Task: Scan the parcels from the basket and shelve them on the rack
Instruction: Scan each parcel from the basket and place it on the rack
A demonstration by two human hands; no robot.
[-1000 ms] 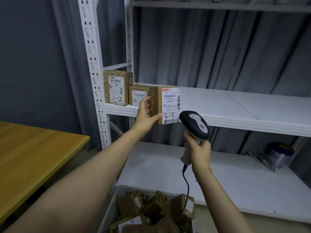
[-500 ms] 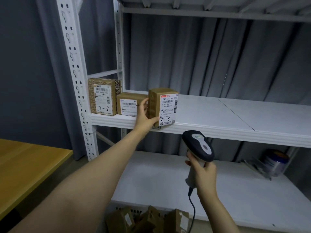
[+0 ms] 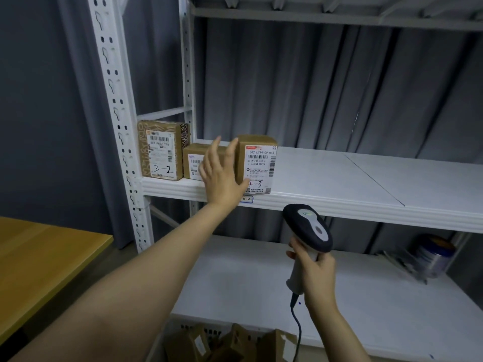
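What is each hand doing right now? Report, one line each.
Left hand: open, fingers spread beside the parcel marked 4-3; contact cannot be told.
Right hand: closed round the scanner, by its handle.

Can't see most of the middle parcel point(image 3: 192, 159) behind the left hand point(image 3: 219, 173); get only a strip of its label, unreadable; can't tell whether thumb or palm actually touches the right parcel point(image 3: 258, 163); can't see its lower left face or the first handwritten digit properly; can't read the small print; see only part of the shelf tag point(image 3: 247, 199) past the wrist; no view of the scanner point(image 3: 308, 227) grip or trigger inside the right hand point(image 3: 316, 270); lose the cable point(image 3: 298, 325) at the bottom edge; same for the basket point(image 3: 187, 327), with loose parcels point(image 3: 235, 343) too dark and blurred to count; can't read the blurred can point(image 3: 433, 254); lose the table point(image 3: 39, 257) at the left edge, the rack point(image 3: 115, 100) at the top.
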